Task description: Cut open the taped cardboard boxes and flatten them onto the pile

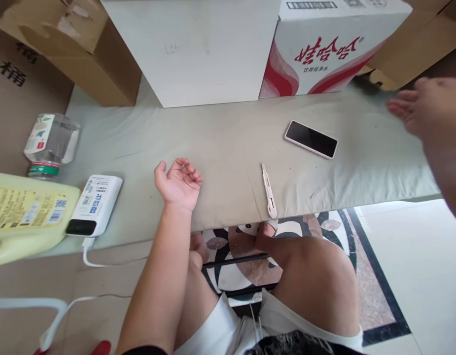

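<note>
Left hand (180,190) palm up, right hand (422,106) out to the side

The left hand is empty, its fingers loosely curled, over the tabletop (220,143) near the front edge. The right hand, blurred, bends its fingers slightly over the right end, near a brown carton (416,44); whether it grips anything cannot be told. Between the hands, a slim white tool (269,192) lies with its thick end at the front edge; a dark-screened phone (311,139) rests behind it, to the right. A white box (205,54) and a red-patterned box (334,37) stand side by side along the back edge. Toward the left end are a white power bank (96,204), a yellow jug (31,212) and a green-capped bottle (57,140).
</note>
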The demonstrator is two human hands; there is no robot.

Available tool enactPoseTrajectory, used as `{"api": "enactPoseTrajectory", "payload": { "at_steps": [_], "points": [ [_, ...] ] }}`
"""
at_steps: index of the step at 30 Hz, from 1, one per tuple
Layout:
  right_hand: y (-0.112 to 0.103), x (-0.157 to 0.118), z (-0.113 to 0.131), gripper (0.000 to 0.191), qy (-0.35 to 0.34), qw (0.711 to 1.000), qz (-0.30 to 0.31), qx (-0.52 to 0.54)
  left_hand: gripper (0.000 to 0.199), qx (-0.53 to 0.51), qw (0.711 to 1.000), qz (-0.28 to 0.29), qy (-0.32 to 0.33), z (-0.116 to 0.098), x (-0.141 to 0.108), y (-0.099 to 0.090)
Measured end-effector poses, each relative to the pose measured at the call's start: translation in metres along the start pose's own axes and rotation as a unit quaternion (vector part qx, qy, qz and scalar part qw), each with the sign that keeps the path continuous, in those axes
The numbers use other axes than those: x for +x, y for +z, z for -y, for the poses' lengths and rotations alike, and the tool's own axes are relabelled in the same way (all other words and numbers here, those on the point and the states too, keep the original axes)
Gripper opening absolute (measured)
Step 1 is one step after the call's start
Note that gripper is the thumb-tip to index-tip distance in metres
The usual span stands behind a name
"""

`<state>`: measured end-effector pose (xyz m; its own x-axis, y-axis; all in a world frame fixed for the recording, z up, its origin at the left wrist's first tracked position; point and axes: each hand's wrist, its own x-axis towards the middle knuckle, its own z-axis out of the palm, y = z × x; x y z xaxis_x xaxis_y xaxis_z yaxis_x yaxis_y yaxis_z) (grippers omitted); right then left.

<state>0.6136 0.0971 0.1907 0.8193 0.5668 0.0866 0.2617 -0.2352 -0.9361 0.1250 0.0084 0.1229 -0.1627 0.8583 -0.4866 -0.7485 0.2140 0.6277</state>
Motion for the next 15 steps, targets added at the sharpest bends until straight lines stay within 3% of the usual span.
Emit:
{"api": "enactPoseTrajectory", "payload": {
  "at_steps": [3,6,11,15],
  "points": [
    [0.005,-0.039,-0.014,0.024,0.101,0.994,0.024,-0.034,0.052,-0.013,1.000,0.010,-0.001,-0.003,0.000,0.000],
    [-0.002,-0.077,-0.021,0.021,0.137,0.986,0.077,-0.051,0.051,-0.028,1.000,0.010,-0.006,-0.006,-0.004,0.000],
    [-0.018,-0.118,-0.011,0.015,0.148,0.974,0.150,-0.084,0.050,-0.051,0.998,0.024,-0.009,-0.013,-0.013,-0.007],
    [-0.017,-0.139,0.007,0.013,0.123,0.967,0.188,-0.117,0.046,-0.080,0.996,0.027,-0.004,-0.021,-0.018,-0.015]
  ]
}}
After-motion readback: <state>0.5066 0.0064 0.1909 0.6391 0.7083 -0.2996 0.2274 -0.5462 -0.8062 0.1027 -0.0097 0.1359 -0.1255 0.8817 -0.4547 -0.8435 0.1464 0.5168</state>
